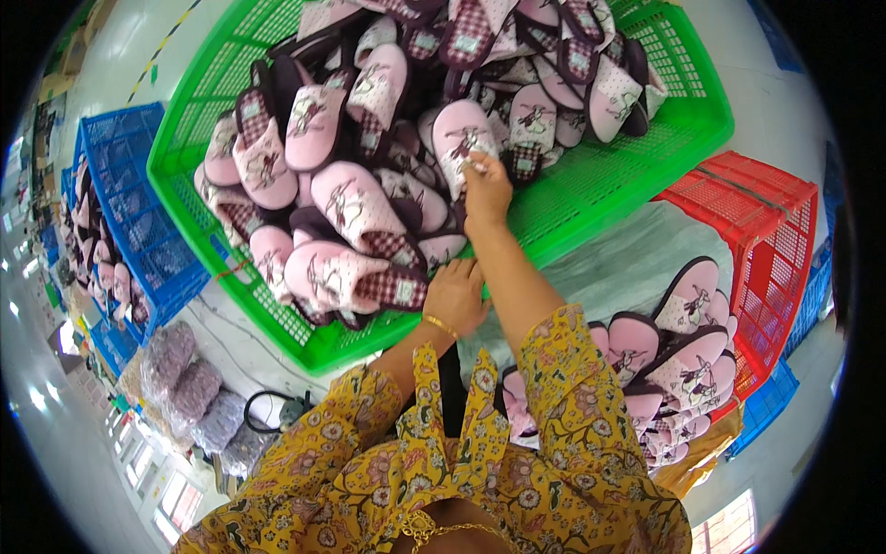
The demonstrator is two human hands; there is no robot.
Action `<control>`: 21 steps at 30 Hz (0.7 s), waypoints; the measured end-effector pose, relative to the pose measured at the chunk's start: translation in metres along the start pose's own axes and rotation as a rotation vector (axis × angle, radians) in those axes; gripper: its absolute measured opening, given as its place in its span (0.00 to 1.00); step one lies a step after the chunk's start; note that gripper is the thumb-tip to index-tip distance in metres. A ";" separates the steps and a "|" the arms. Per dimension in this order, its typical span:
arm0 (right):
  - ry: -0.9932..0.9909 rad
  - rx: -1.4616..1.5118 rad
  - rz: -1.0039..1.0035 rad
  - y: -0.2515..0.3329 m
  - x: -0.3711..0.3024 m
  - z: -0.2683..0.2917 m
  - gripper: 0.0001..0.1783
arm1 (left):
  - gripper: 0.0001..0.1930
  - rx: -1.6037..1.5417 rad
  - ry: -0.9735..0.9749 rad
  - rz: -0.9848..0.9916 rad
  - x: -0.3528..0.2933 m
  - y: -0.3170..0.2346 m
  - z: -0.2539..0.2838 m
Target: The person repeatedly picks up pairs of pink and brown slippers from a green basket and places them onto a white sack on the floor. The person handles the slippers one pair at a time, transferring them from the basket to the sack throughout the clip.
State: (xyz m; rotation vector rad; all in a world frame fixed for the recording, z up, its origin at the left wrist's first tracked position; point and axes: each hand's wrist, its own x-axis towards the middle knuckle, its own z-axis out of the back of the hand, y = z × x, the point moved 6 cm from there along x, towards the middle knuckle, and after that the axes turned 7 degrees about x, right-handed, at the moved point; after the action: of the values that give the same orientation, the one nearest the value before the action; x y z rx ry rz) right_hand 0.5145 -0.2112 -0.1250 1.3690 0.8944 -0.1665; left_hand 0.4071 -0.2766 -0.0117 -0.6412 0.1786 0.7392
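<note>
Gripping a pink slipper among others in a green basket

The right hand is closed on its dotted part, at the edge of a slipper pile; the left hand lies at the near rim beside a checked-lined slipper, fingertips partly hidden, so whether it grips anything I cannot tell

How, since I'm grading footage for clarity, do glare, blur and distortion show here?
Head view: black corners frame the round fisheye image, and the bright paned window at lower left slants near the rim; head view: white glare spots dot the far left, where small background details look soft; head view: the pink printed fabric slippers in the green perforated plastic basket look fairly sharp.
</note>
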 end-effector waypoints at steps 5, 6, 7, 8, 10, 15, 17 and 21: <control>0.112 -0.262 0.251 0.032 -0.006 0.013 0.12 | 0.23 0.026 0.014 0.039 0.001 -0.004 0.004; 0.143 -0.313 0.285 0.036 -0.008 0.014 0.12 | 0.23 0.039 -0.013 0.032 0.000 -0.003 0.004; 0.174 -0.364 0.320 0.039 -0.012 0.012 0.12 | 0.22 0.053 -0.041 0.026 -0.001 -0.003 0.005; 0.204 -0.419 0.338 0.043 -0.017 0.009 0.12 | 0.22 0.067 -0.068 0.021 -0.002 -0.002 0.006; 0.264 -0.526 0.379 0.049 -0.029 0.001 0.13 | 0.23 0.069 -0.038 0.038 -0.005 -0.002 0.006; 0.370 -0.682 0.588 0.032 -0.031 -0.014 0.13 | 0.23 0.066 -0.045 0.039 -0.002 0.002 -0.001; 0.318 -0.682 0.647 0.037 -0.025 -0.012 0.12 | 0.22 0.054 -0.056 0.037 -0.004 0.001 0.001; 0.144 -0.693 0.724 0.054 -0.021 0.000 0.10 | 0.22 -0.118 -0.033 -0.011 0.004 0.003 0.003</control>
State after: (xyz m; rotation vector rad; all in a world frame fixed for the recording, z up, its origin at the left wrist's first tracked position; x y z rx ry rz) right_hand 0.5324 -0.2058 -0.0700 0.9686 0.4483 0.7417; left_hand 0.4079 -0.2703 -0.0126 -0.7413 0.1012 0.7529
